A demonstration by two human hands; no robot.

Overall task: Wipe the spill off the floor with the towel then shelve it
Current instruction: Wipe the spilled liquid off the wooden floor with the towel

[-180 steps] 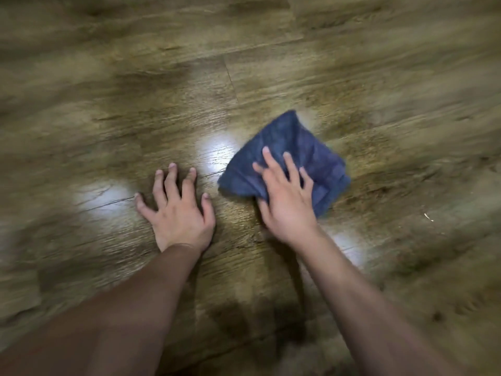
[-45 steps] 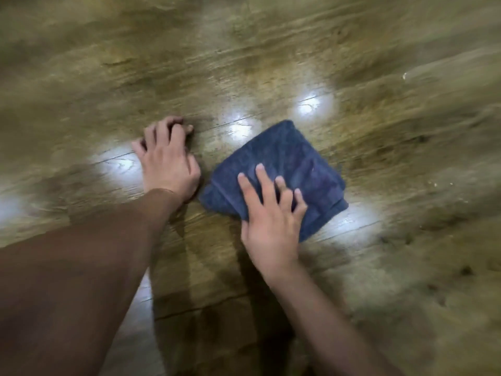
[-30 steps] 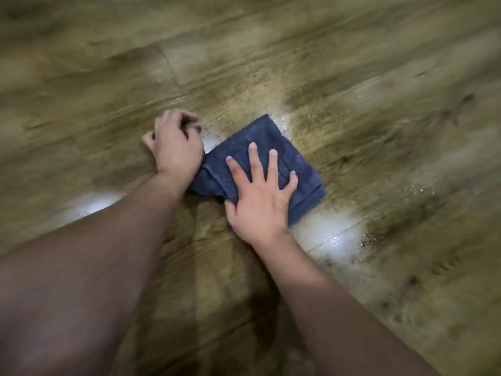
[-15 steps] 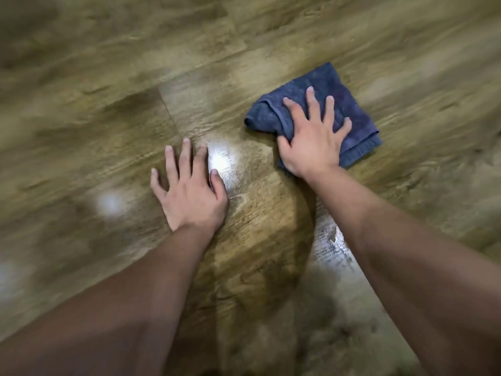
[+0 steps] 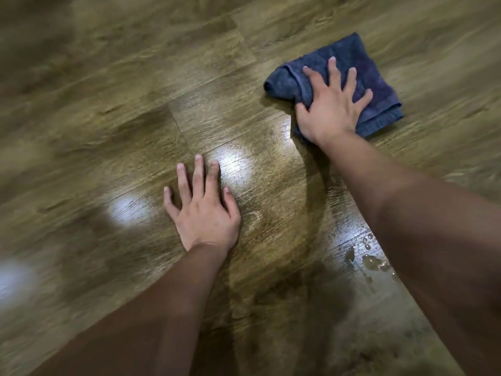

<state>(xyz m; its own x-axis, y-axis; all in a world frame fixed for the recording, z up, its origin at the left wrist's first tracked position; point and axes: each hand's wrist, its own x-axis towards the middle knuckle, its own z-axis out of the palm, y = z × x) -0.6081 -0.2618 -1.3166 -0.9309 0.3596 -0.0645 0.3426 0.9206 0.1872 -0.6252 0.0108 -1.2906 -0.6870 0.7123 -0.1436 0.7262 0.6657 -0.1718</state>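
A folded dark blue towel lies on the wooden floor at the upper right. My right hand presses flat on it with straight, spread fingers, and its left end is bunched up beside my thumb. My left hand rests flat on the floor, fingers spread, well to the left of and nearer than the towel. A patch of water drops glistens on the floor beside my right forearm, and a curved wet smear runs from there up to the towel.
Brown wood-look floor planks fill the whole view, with bright light reflections left of my left hand. No furniture or shelf is in sight.
Over the last second my right hand has pushed the towel away and to the right, apart from my left hand. My left hand has uncurled and now lies flat on the floor.
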